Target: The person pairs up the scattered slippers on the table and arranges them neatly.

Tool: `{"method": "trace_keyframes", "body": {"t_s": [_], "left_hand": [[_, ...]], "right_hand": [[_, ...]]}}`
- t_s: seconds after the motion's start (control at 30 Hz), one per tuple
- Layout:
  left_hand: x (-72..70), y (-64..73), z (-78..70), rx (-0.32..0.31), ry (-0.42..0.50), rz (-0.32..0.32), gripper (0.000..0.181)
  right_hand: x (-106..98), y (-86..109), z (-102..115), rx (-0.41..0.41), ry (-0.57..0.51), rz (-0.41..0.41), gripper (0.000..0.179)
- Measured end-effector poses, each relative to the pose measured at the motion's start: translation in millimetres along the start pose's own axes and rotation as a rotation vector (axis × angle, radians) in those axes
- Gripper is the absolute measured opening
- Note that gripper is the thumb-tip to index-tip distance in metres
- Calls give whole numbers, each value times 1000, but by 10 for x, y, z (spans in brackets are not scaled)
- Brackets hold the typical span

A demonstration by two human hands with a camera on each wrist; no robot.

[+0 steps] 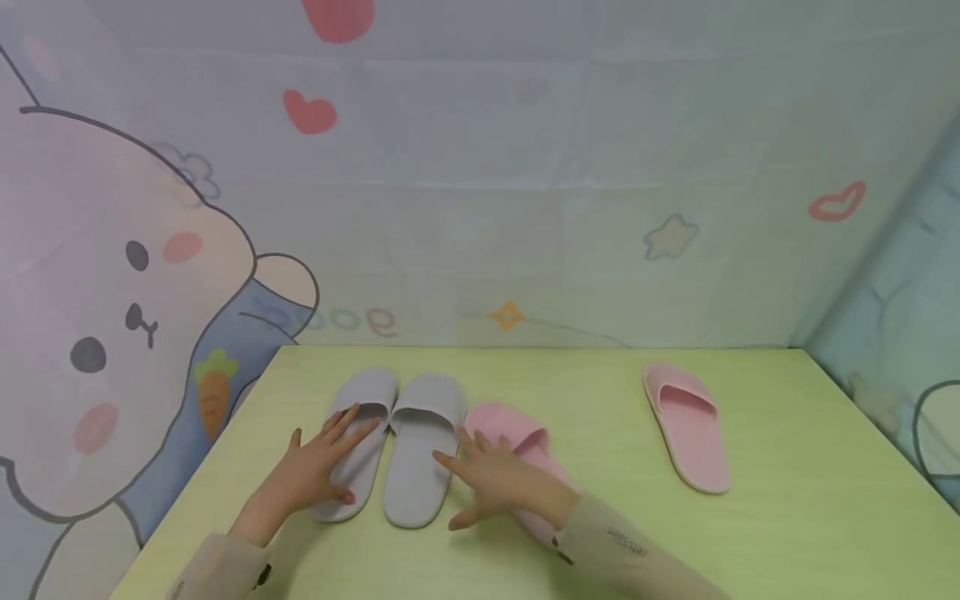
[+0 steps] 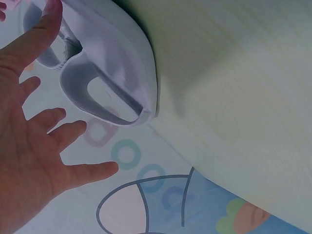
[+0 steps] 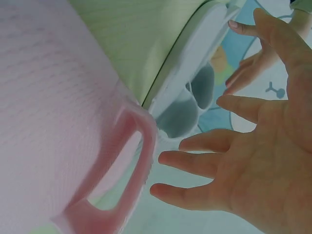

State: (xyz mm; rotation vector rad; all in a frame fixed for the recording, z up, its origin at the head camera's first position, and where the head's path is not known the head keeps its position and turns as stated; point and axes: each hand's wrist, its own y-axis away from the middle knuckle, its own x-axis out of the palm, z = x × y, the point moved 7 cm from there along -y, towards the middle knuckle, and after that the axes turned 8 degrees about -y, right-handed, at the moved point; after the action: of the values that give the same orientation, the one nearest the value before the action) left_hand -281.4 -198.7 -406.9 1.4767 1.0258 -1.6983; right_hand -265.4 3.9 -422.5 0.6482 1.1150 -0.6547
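Two grey slippers lie side by side on the table, toes pointing away: the left grey slipper and the right grey slipper. My left hand is spread over the left one, fingers apart and holding nothing. Over the gap between the right grey slipper and a pink slipper hovers my right hand, also spread and holding nothing; it and the forearm hide part of that pink slipper. In the right wrist view the pink slipper looms close, beside my right palm. Whether either hand touches a slipper I cannot tell.
A second pink slipper lies apart at the right of the yellow-green table. Behind the table hangs a printed cloth with a cartoon animal at the left, and another cloth closes the right side.
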Motion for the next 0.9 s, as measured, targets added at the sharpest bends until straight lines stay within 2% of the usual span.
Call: {"method": "trace_keyframes", "body": {"t_s": [0.17,0.4,0.67,0.9], "left_hand": [[-49,54,-55,10,-16,-28,94],[-82,88,-139,21,-64,-79,75],[-77,56,-247,5,-78,-135,53],[-115,20,-364,-13,-46,-178,46]], "right_hand": [[-63,144,-37,-28,2,-17,86],[-128,299,-89,-61,-46,-76,79],[-148,394,-144,-99,-100,-143,71],[-217,476,-171,-145,-168,-246,62]]}}
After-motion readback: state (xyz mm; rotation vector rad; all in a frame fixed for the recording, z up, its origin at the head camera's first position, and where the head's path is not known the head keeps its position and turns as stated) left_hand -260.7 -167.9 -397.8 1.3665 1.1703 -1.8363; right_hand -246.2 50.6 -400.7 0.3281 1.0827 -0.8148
